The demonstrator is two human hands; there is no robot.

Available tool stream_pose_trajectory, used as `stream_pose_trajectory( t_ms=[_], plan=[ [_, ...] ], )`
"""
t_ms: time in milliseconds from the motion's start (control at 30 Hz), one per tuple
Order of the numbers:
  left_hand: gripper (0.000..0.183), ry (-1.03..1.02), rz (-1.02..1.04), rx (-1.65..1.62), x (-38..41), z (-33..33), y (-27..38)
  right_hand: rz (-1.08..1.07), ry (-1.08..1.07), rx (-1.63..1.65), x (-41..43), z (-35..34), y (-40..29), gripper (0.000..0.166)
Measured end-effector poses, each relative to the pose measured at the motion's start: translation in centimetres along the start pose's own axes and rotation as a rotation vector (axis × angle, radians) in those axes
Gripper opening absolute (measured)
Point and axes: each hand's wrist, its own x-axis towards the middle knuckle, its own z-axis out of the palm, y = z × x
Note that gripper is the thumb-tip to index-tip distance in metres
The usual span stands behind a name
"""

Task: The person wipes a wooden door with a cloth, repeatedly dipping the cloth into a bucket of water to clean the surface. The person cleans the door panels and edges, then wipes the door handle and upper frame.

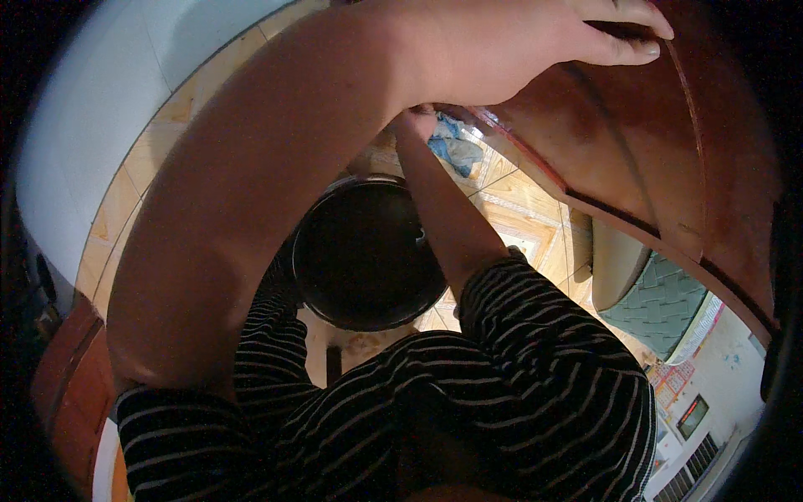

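Note:
My left forearm crosses the upper picture from the lower left. My left hand (608, 41) rests at the top right against a reddish-brown wooden panel (602, 125), with a gap between thumb and fingers; part of it is cut off by the top edge. Below that forearm, my right hand (425, 120) is mostly hidden, so its grip cannot be made out. Right beside it is a crumpled blue and white cloth (457, 147); whether the hand touches it is unclear. A black round object with a rim (370, 251), perhaps a bucket or stool, stands between my arms.
Tan patterned floor tiles (511, 210) show below the wooden panel. To the right is a seat with a green woven-pattern surface (659, 304). A pale wall (81, 138) curves along the left, and reddish wooden furniture (72, 389) stands at the lower left.

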Motion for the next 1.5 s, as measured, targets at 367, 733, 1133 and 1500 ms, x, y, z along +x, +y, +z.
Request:
stream_pose_trajectory(
  t_ms=[367,733,1133,1500],
  plan=[
    [0.069,0.015,-0.01,-0.062,0.1,0.0,0.5,-0.247,-0.909,-0.748,-14.8,-14.1,-7.3,0.015],
    [0.073,0.03,0.023,-0.008,0.4,0.3,0.3,-1.037,-0.619,-1.307,1.9,1.6,0.8,0.033],
    [0.069,0.053,0.017,-0.024,-0.2,0.4,0.1,-0.874,-0.769,-0.882,-5.6,-5.9,-4.6,0.027],
    [0.075,-0.142,-0.12,0.055,0.4,-1.5,1.4,-0.955,-0.509,-1.081,-3.3,-16.6,-5.1,0.041]
  ],
)
